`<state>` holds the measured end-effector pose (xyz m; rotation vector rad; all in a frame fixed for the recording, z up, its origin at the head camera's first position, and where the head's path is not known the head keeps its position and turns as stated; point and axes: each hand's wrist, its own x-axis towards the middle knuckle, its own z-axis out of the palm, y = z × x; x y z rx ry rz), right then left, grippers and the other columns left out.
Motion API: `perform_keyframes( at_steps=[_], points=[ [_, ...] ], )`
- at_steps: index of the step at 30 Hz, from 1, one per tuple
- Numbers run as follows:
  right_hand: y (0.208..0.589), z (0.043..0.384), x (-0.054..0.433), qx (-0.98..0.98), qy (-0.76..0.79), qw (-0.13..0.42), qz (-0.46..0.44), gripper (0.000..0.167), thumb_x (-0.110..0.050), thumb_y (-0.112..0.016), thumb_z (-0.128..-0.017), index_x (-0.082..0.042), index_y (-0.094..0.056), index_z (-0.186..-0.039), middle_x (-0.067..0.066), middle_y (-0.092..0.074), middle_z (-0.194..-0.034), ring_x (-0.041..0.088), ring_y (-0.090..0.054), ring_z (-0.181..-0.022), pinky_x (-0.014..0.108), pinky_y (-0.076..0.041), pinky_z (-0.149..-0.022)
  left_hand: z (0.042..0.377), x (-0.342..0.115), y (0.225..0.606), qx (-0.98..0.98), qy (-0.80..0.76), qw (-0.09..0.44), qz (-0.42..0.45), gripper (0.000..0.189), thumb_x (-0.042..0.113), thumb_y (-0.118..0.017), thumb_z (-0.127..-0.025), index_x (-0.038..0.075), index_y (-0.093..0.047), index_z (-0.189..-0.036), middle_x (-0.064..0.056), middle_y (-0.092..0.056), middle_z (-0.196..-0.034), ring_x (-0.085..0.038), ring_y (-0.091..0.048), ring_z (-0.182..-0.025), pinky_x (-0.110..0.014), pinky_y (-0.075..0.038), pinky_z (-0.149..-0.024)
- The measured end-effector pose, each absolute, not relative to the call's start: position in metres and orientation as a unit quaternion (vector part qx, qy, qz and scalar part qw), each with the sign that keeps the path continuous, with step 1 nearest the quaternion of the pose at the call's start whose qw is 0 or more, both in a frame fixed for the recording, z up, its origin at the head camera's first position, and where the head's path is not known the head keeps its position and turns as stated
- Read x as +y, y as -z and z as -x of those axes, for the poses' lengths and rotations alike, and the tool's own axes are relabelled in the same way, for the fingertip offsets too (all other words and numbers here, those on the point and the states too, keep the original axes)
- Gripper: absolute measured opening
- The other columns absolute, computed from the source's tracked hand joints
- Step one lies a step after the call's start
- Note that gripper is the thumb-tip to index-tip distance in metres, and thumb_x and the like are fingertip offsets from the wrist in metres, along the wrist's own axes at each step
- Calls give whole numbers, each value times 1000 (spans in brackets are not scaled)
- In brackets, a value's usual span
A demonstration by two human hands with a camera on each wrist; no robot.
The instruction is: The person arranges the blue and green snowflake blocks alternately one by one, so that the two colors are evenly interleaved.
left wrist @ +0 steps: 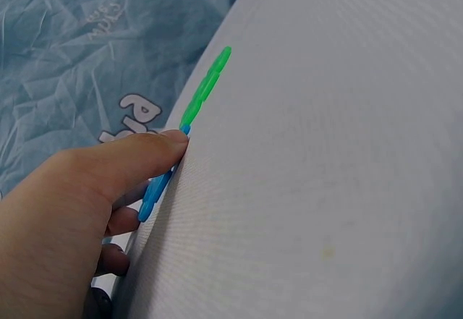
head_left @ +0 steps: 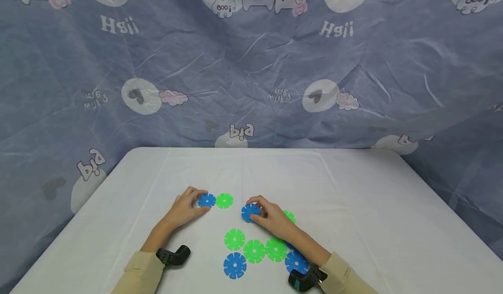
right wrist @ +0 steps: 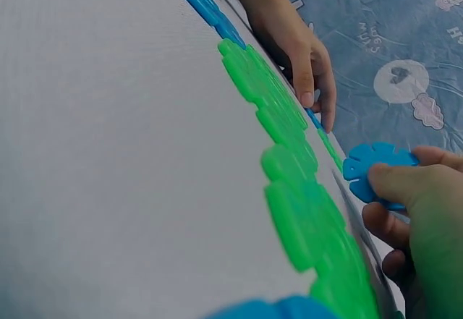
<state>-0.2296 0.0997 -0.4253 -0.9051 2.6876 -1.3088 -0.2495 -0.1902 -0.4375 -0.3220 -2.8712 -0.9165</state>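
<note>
My left hand (head_left: 184,207) pinches a blue notched plastic disc (head_left: 207,200) between thumb and fingers at the table's left-middle. That disc's right edge meets a green notched disc (head_left: 224,200); whether the two interlock cannot be told. In the left wrist view the blue disc (left wrist: 155,192) and green disc (left wrist: 206,87) lie in one line, seen edge-on. To the right, my right hand (head_left: 275,217) grips another blue notched disc (head_left: 250,213), its thumb across the face. The right wrist view shows this blue disc (right wrist: 369,171) tilted up, apart from the green one.
Nearer me lie loose green discs (head_left: 234,240) and a blue disc (head_left: 235,265) on the white table (head_left: 188,167). Another blue disc (head_left: 295,261) is partly under my right forearm, and a green disc (head_left: 290,216) shows behind my right hand. A patterned blue-grey cloth (head_left: 235,58) hangs beyond the table.
</note>
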Motion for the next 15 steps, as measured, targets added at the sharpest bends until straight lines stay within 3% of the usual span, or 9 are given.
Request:
perform_keyframes(
  at_steps=[3, 6, 15],
  points=[
    [425, 230, 99, 875, 394, 9, 281, 41, -17, -63, -85, -19, -48, -123, -1, -53, -85, 5, -41, -62, 20, -37, -55, 249, -190, 438, -945, 304, 57, 107, 53, 42, -68, -77, 13, -57, -120, -5, -52, -111, -19, -47, -97, -31, -30, -76],
    [425, 230, 98, 890, 369, 6, 268, 46, -19, -65, -83, -17, -47, -126, -3, -51, -84, 6, -41, -66, 20, -37, -57, 249, -190, 438, -944, 306, 58, 111, 53, 42, -68, -77, 13, -57, -120, -5, -52, -111, -19, -47, -97, -32, -30, -77],
    [425, 235, 89, 916, 330, -10, 228, 47, -29, -65, -83, -21, -47, -126, -2, -51, -100, 7, -43, -67, 20, -36, -56, 248, -191, 438, -945, 302, 61, 113, 52, 41, -68, -77, 12, -58, -119, -5, -52, -109, -17, -47, -94, -30, -30, -75]
  ],
)
